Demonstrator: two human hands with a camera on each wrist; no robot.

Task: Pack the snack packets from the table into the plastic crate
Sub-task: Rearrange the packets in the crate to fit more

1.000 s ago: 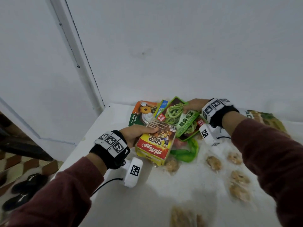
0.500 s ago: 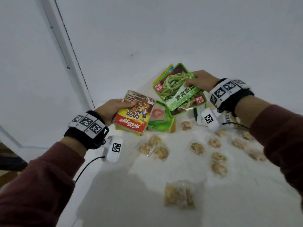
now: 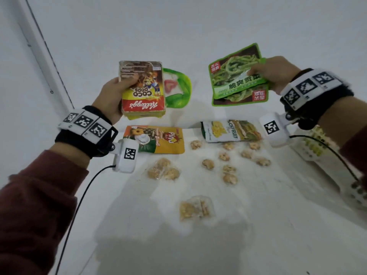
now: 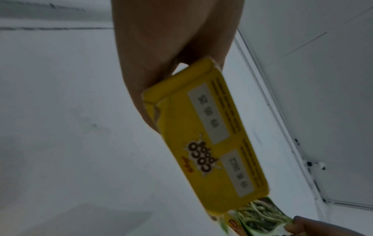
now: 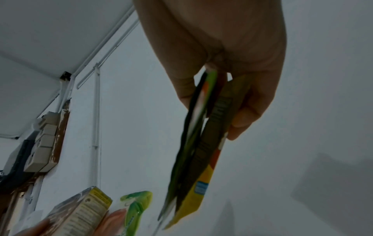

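Your left hand [image 3: 111,100] grips the Coco Pops box [image 3: 142,90] aloft, a green pouch behind it; your right hand [image 3: 276,73] pinches green vegetable packets [image 3: 237,76], apparently several. More packets lie on the table [image 3: 258,225]. Next, carry both loads to the crate, unseen here.

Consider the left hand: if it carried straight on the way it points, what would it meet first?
Probably the white wall: the left hand, gripping the Coco Pops box, points toward it, though depth is unclear.
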